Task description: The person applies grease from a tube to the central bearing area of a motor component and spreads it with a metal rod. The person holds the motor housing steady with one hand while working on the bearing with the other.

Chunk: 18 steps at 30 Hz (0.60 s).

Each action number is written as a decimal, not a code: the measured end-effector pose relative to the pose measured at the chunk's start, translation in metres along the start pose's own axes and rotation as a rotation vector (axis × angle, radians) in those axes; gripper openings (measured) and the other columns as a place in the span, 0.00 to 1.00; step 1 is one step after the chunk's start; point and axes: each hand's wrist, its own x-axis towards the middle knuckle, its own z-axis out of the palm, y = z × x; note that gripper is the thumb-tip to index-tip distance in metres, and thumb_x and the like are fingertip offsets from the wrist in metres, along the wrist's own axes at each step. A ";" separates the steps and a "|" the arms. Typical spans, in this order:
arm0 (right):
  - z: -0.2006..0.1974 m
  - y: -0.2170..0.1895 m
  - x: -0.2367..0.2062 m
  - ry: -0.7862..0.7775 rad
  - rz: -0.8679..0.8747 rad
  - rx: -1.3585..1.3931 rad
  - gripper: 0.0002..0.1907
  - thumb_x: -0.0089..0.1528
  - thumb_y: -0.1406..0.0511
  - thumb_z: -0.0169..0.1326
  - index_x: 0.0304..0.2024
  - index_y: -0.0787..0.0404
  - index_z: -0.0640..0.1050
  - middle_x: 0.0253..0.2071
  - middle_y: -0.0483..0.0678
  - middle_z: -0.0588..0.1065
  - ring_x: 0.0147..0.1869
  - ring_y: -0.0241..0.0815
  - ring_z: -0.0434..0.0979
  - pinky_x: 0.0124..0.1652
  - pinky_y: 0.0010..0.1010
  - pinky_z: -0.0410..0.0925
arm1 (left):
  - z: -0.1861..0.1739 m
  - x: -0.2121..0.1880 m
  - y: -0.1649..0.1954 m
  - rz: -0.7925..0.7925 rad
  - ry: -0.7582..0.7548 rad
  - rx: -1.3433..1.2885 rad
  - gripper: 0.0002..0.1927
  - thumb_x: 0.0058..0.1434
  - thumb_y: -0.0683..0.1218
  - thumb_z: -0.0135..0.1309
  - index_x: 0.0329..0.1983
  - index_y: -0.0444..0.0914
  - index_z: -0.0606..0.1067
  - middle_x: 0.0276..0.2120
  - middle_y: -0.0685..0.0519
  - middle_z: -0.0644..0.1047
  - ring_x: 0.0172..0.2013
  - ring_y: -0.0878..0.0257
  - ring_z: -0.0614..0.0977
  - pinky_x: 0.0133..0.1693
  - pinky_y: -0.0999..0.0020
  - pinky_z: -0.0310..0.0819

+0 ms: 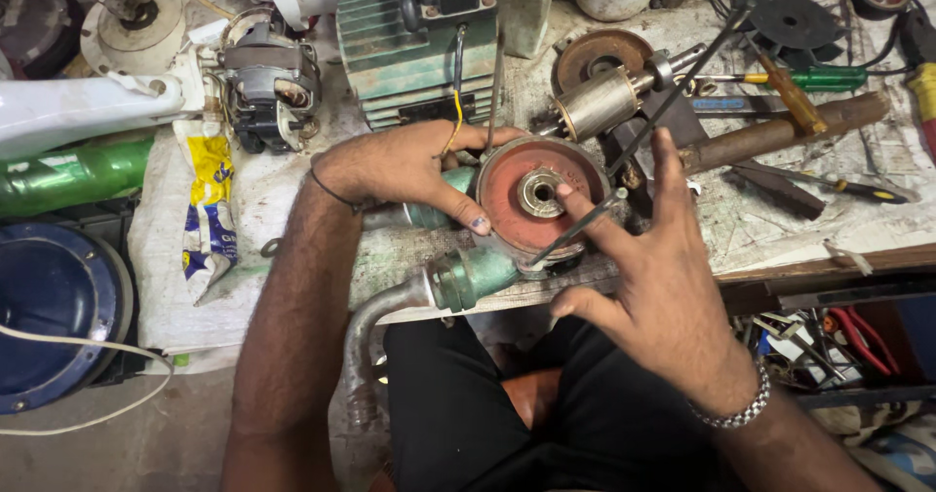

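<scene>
Gripping the green cast-metal pump body [458, 277] from its side, the left hand [405, 165] has its fingers curled around the casing, thumb pressed just beside the rim of the round, red-painted metal end cover [531, 195] that faces up between both hands. The right hand [653, 268] is spread wide, most fingers splayed and lifted; only its forefinger tip rests near the silvery bearing hub [539, 192] at the cover's centre, with a thin dark steel rod [575, 229] lying slantwise under that finger and across the cover's lower edge. Whether the rod is pinched or merely touched I cannot tell.

The pump sits at the near edge of the paper-covered workbench [760, 229], partly over the person's lap, with a curved grey metal pipe [375, 316] running down from it below the left thumb.

The pump looks heavy and rigid, a solid casting that will not flex, and its worn paint probably offers fair grip, though oil could make it slick. The casing below the cover seems the safest hold; the hub and thin rod look less suited to bearing load. Beyond the right fingertips lies a copper-wound motor rotor [600, 102].
</scene>
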 end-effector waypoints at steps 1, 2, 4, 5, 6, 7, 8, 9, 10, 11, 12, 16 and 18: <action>0.000 -0.001 -0.002 -0.004 -0.012 0.000 0.50 0.49 0.29 0.48 0.69 0.42 0.72 0.77 0.74 0.38 0.80 0.80 0.44 0.70 0.66 0.54 | 0.000 0.000 0.000 -0.033 0.001 -0.005 0.48 0.45 0.51 0.73 0.71 0.40 0.67 0.54 0.52 0.83 0.55 0.63 0.82 0.59 0.67 0.72; -0.001 -0.002 -0.004 -0.007 -0.025 -0.001 0.50 0.49 0.29 0.48 0.69 0.42 0.72 0.77 0.73 0.38 0.81 0.80 0.44 0.70 0.66 0.53 | 0.000 0.000 -0.001 -0.047 -0.001 -0.012 0.49 0.45 0.51 0.72 0.71 0.40 0.67 0.54 0.52 0.83 0.54 0.63 0.81 0.58 0.67 0.72; -0.001 -0.002 -0.007 -0.028 -0.039 0.032 0.49 0.50 0.30 0.48 0.68 0.41 0.72 0.78 0.73 0.38 0.81 0.80 0.44 0.70 0.65 0.54 | 0.000 -0.001 -0.001 -0.078 -0.006 -0.029 0.50 0.44 0.52 0.72 0.72 0.41 0.66 0.53 0.52 0.83 0.52 0.63 0.81 0.55 0.67 0.74; -0.002 -0.002 -0.008 -0.047 -0.041 0.064 0.47 0.51 0.30 0.47 0.67 0.40 0.72 0.78 0.74 0.38 0.81 0.79 0.44 0.70 0.65 0.54 | 0.000 0.000 -0.002 -0.038 -0.007 -0.028 0.50 0.45 0.52 0.72 0.72 0.40 0.65 0.54 0.52 0.82 0.54 0.63 0.80 0.57 0.67 0.73; -0.002 -0.001 -0.009 -0.066 -0.045 0.097 0.46 0.51 0.29 0.47 0.67 0.39 0.72 0.78 0.74 0.38 0.81 0.79 0.44 0.69 0.64 0.54 | 0.000 0.001 -0.002 0.002 -0.007 -0.026 0.50 0.46 0.51 0.73 0.73 0.40 0.65 0.56 0.51 0.81 0.56 0.63 0.80 0.58 0.67 0.72; -0.001 0.000 -0.008 -0.053 -0.041 0.108 0.47 0.52 0.29 0.45 0.68 0.40 0.71 0.78 0.75 0.38 0.81 0.79 0.43 0.69 0.64 0.53 | 0.000 0.001 -0.002 0.041 -0.007 -0.025 0.50 0.47 0.51 0.73 0.73 0.39 0.64 0.57 0.51 0.81 0.58 0.63 0.79 0.60 0.67 0.71; 0.000 0.001 -0.007 -0.042 -0.038 0.120 0.48 0.53 0.29 0.43 0.69 0.41 0.71 0.78 0.75 0.38 0.81 0.78 0.43 0.70 0.65 0.52 | -0.001 0.001 -0.002 0.033 -0.006 -0.021 0.50 0.47 0.51 0.73 0.73 0.39 0.64 0.57 0.51 0.81 0.57 0.63 0.79 0.60 0.67 0.70; 0.001 0.002 -0.006 -0.031 -0.034 0.131 0.49 0.54 0.28 0.42 0.70 0.42 0.70 0.78 0.75 0.38 0.82 0.78 0.42 0.71 0.65 0.51 | 0.000 0.001 -0.002 0.024 -0.005 -0.017 0.51 0.46 0.52 0.73 0.73 0.39 0.64 0.56 0.51 0.81 0.57 0.63 0.79 0.60 0.67 0.70; 0.002 0.003 -0.005 -0.037 -0.025 0.144 0.49 0.55 0.29 0.42 0.71 0.44 0.70 0.78 0.76 0.38 0.82 0.79 0.42 0.71 0.65 0.51 | 0.000 0.001 -0.002 0.016 -0.005 -0.014 0.51 0.46 0.52 0.73 0.73 0.39 0.65 0.56 0.51 0.81 0.57 0.63 0.79 0.60 0.68 0.70; 0.003 0.004 -0.004 -0.042 -0.017 0.157 0.49 0.56 0.29 0.42 0.71 0.46 0.70 0.78 0.76 0.38 0.82 0.79 0.41 0.71 0.64 0.51 | 0.000 0.001 -0.002 -0.025 -0.006 -0.014 0.51 0.45 0.52 0.73 0.73 0.40 0.65 0.55 0.52 0.82 0.56 0.63 0.80 0.59 0.67 0.71; 0.004 0.005 -0.003 -0.047 -0.009 0.170 0.50 0.57 0.30 0.42 0.72 0.48 0.69 0.78 0.76 0.38 0.82 0.79 0.41 0.72 0.64 0.51 | 0.000 0.001 -0.002 -0.068 -0.006 -0.013 0.51 0.44 0.53 0.72 0.73 0.41 0.65 0.54 0.52 0.82 0.54 0.63 0.81 0.57 0.67 0.73; -0.003 0.003 -0.009 -0.062 -0.055 0.206 0.48 0.54 0.31 0.43 0.67 0.49 0.74 0.79 0.74 0.38 0.83 0.76 0.42 0.72 0.61 0.51 | 0.000 0.000 -0.003 0.049 0.000 -0.014 0.50 0.47 0.53 0.74 0.72 0.37 0.65 0.59 0.51 0.80 0.60 0.62 0.78 0.62 0.66 0.68; -0.015 0.003 -0.015 -0.031 -0.097 0.200 0.45 0.54 0.33 0.47 0.65 0.50 0.75 0.80 0.73 0.40 0.84 0.75 0.46 0.73 0.60 0.51 | 0.000 0.001 -0.004 0.019 -0.008 -0.003 0.50 0.46 0.53 0.73 0.72 0.38 0.66 0.57 0.51 0.81 0.58 0.63 0.79 0.61 0.67 0.69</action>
